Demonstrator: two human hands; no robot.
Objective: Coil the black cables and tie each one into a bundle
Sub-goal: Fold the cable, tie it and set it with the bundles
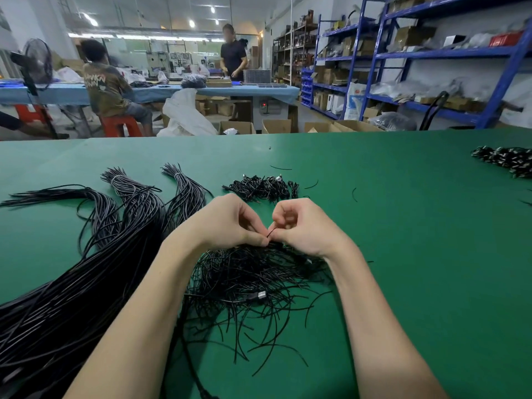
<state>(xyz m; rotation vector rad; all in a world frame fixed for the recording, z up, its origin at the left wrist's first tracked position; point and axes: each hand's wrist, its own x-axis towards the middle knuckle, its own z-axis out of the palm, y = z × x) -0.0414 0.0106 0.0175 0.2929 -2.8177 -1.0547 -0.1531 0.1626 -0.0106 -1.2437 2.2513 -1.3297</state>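
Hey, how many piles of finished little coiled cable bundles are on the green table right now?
2. One pile of coiled bundles lies just beyond the hands, mid-table. A second pile sits at the far right edge, partly cut off by the frame, so more may lie out of view.

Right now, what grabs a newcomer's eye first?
Both hands, left and right, meet mid-table, pinching a thin black tie above a loose pile of ties. Long cables fan across the left of the green table; finished bundles lie just beyond the hands.
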